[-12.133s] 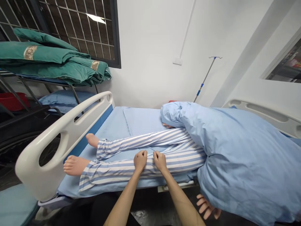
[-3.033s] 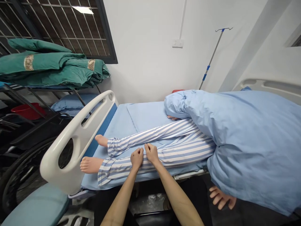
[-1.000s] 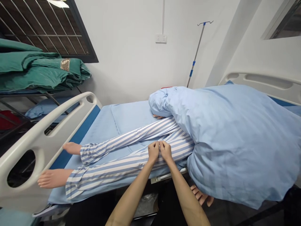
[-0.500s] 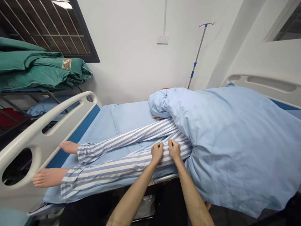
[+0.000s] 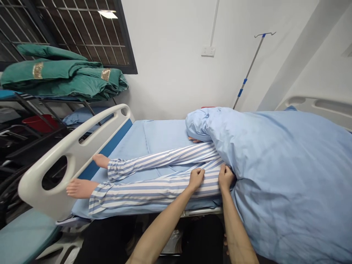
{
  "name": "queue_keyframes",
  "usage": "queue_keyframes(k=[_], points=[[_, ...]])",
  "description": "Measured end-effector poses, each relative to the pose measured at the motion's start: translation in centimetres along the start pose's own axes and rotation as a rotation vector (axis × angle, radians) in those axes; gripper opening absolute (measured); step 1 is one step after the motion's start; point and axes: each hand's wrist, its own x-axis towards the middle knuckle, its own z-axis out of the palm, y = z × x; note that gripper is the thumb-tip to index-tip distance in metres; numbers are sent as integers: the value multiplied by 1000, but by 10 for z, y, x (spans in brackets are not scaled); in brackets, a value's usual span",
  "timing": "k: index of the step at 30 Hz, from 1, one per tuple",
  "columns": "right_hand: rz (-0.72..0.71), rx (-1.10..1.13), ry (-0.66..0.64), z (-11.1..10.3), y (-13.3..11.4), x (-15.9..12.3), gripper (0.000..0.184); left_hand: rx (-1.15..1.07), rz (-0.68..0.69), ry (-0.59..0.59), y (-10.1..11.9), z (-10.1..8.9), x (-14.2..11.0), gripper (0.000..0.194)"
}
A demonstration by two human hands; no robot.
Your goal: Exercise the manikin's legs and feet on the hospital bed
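Observation:
My left hand (image 5: 197, 179) is curled into a fist over the near thigh of striped trousers (image 5: 162, 189), worn by a manikin lying on the bed. To its right, my right hand (image 5: 226, 177) is also closed in a fist, beside the edge of a light blue quilt (image 5: 269, 165). I see nothing in either hand; whether the right one touches the quilt I cannot tell. The quilt hides the manikin's upper body. Its bare feet (image 5: 82, 188) point toward the footboard, and a few fingers (image 5: 194, 139) show under the quilt's far edge.
A white footboard (image 5: 66, 146) stands at the left end of the bed, with a headboard (image 5: 324, 104) on the right. Beyond the footboard, green folded bedding (image 5: 74, 79) lies on a rack near the barred window. An IV pole (image 5: 250, 69) stands by the wall.
The view has turned left, so the scene sits further right. My fists have moved further apart, the right one now closer to the quilt's edge. Both stay closed.

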Motion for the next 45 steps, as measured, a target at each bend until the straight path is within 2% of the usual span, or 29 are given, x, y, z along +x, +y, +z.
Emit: queue_keyframes(k=[2,4,9,11,13,15,17,19,22,25,28,31,34,36,38,41,45], points=[[-16,-22,5,1,2,-2,45,-9,0,8,-8,-32,-5,38],[-32,-49,-2,2,3,-5,45,72,12,85,-18,-80,-13,39],[-29,-146,-43,4,5,-4,40,307,-5,315,-53,-233,-44,40],[-6,-209,-89,4,4,-1,36,397,-51,386,-69,-285,-57,41],[30,-267,-134,5,-1,-1,32,482,-113,426,-85,-321,-68,40],[46,-281,-134,7,-15,-7,30,597,-172,441,-99,-340,-76,37],[17,-223,-112,15,-40,-25,30,709,-217,443,-109,-346,-79,34],[-59,-96,-153,31,-78,-56,33,769,-253,450,-114,-344,-79,32],[-248,132,-378,72,-154,-121,37,769,-306,466,-116,-340,-79,32],[-432,223,-608,119,-227,-187,41,741,-304,453,-118,-343,-81,31],[-495,237,-757,160,-267,-237,39,674,-268,445,-120,-349,-81,30],[-417,235,-783,189,-271,-262,37,496,-224,497,-116,-349,-77,34],[-278,337,-745,202,-264,-263,40,265,-144,578,-106,-338,-69,40],[-166,429,-717,201,-262,-254,42,189,-148,579,-99,-325,-66,42],[-115,492,-694,194,-261,-242,42,211,-184,561,-96,-312,-64,41],[-186,501,-667,180,-253,-227,41,240,-200,559,-93,-299,-61,40],[-178,424,-650,171,-236,-218,42,5,-131,579,-86,-285,-55,43]])
